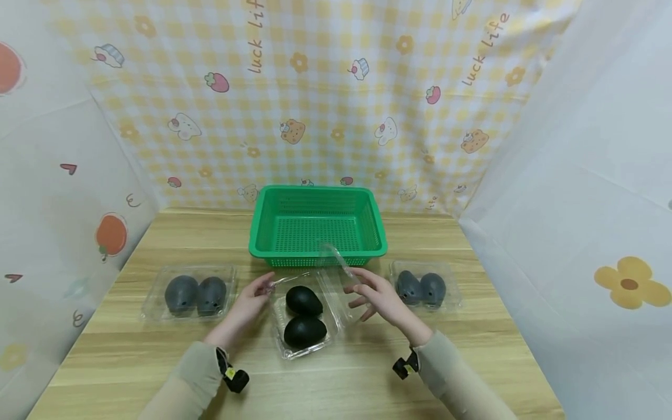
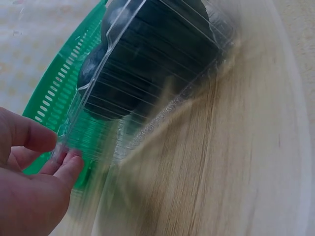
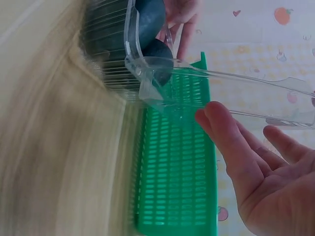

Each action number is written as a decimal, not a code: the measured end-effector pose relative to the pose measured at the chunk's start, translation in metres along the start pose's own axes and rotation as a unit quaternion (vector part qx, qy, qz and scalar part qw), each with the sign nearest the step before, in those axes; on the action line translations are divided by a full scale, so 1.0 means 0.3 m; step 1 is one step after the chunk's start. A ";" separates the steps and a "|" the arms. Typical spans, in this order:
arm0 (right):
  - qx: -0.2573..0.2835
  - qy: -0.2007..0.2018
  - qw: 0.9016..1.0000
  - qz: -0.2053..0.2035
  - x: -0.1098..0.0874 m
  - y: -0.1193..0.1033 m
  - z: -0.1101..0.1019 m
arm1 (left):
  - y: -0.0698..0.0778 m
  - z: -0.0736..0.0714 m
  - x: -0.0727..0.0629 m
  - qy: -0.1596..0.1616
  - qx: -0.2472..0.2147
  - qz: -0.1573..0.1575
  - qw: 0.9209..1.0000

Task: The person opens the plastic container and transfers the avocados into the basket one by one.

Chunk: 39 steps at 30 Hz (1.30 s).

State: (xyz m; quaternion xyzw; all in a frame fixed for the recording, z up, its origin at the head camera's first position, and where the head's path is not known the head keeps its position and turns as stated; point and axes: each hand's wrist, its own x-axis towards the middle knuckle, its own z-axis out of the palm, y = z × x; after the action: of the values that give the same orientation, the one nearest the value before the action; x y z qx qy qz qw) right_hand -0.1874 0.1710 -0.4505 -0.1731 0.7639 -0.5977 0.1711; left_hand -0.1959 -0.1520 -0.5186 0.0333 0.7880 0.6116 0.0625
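Note:
A clear plastic clamshell box stands with its lid raised on the right side. Inside lie two dark, smooth, egg-shaped pieces that look like avocados, the rear avocado and the front avocado. My left hand pinches the box's left rim between thumb and fingers; the left wrist view shows this left hand close up. On the other side, my right hand is at the raised lid with its fingers spread and loosely bent. In the right wrist view, the right hand is beside the lid; firm contact cannot be made out.
Behind the box stands a green perforated basket. A closed clear box with two dark pieces lies at left, and another closed box with two more lies at right. All rest on a wooden table before a patterned cloth.

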 end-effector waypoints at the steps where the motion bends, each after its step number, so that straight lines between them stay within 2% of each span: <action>1: 0.009 0.001 1.000 0.001 -0.003 0.002 0.001 | 0.001 0.000 0.002 0.001 -0.006 0.000 1.000; 6: 0.041 0.005 0.999 -0.002 -0.020 0.014 0.000 | 0.003 -0.001 0.009 0.002 -0.018 0.004 1.000; 13: 0.067 0.012 0.998 -0.007 -0.041 0.042 -0.004 | 0.003 -0.005 0.025 0.003 -0.007 0.003 1.000; 22: 0.111 0.037 0.993 -0.021 -0.075 0.087 -0.007 | -0.010 -0.001 0.045 0.009 -0.037 -0.001 0.999; 28: 0.148 0.067 0.987 0.002 -0.090 0.111 -0.003 | -0.012 0.001 0.053 0.010 -0.031 0.005 0.999; 33: 0.169 0.090 0.981 0.031 -0.096 0.127 0.001 | -0.011 0.003 0.061 0.014 -0.047 -0.012 0.999; 39: 0.176 0.112 0.977 0.050 -0.103 0.153 0.003 | -0.007 0.002 0.070 0.012 -0.058 -0.017 0.998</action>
State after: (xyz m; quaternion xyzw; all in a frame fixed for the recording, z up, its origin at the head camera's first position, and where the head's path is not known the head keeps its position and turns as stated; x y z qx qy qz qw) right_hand -0.1626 0.1951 -0.4935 -0.0339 0.6684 -0.7294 0.1418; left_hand -0.2165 -0.1492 -0.5221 0.0094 0.7522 0.6556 0.0654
